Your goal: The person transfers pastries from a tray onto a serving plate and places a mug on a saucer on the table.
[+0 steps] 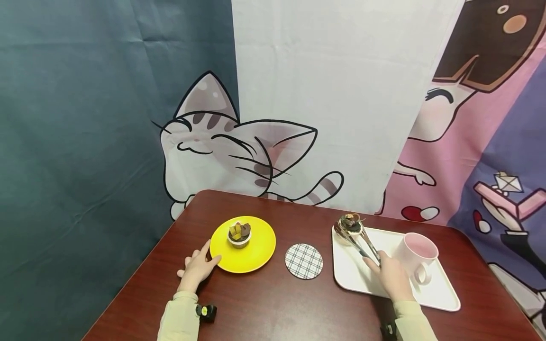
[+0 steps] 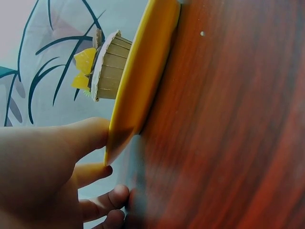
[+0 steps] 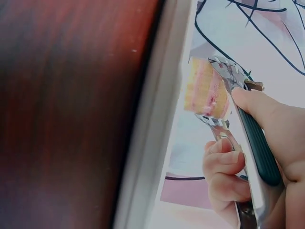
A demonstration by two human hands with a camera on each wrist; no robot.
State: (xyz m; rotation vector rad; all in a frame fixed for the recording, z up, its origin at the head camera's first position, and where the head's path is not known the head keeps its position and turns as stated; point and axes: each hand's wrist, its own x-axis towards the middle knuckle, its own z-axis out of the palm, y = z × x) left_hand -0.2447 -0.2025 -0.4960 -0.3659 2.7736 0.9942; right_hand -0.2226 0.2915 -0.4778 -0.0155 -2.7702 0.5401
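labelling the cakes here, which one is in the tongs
The pink-and-yellow layered cake at the white tray: tongs in the right hand grip it, while the cupcake sits on the yellow plate.

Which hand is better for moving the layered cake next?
Probably the right hand: it holds the tongs, whose tips are at the layered cake. The left hand is farther away, pinching the yellow plate.

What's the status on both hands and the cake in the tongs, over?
Left hand pinching rim of yellow plate. Right hand gripping tongs around layered cake, clearance from white tray unclear. Possible obstacle: pink mug beside right hand.
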